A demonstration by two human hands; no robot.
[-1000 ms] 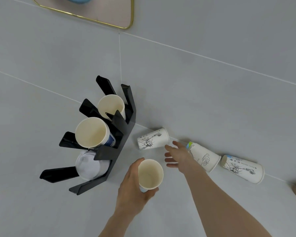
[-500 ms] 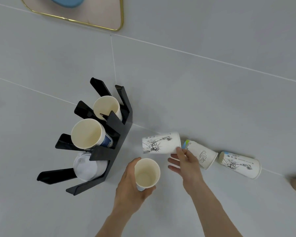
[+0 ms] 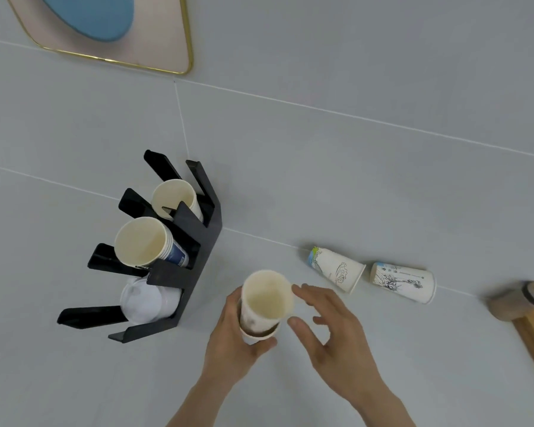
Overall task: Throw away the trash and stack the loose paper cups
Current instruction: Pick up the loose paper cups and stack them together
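Note:
My left hand (image 3: 228, 340) grips two nested paper cups (image 3: 264, 303), the upper one sitting part-way into the lower one, mouths up. My right hand (image 3: 330, 328) hovers just to the right of them with fingers spread, holding nothing. Two more printed paper cups lie on their sides on the grey surface to the right: one with a green-blue base (image 3: 336, 269) and one farther right (image 3: 403, 282). A black cup rack (image 3: 195, 260) to the left holds a stack of cups (image 3: 145, 243), a single cup (image 3: 176, 200) and white lids (image 3: 148, 300).
A pink tray with a gold rim (image 3: 173, 53) carrying a blue object (image 3: 96, 16) lies at the upper left. A wooden object (image 3: 524, 306) pokes in at the right edge. The grey surface has thin white seams.
My right hand lifted the nearest lying cup and set it into the cup in my left hand, then let go. The view shifted slightly.

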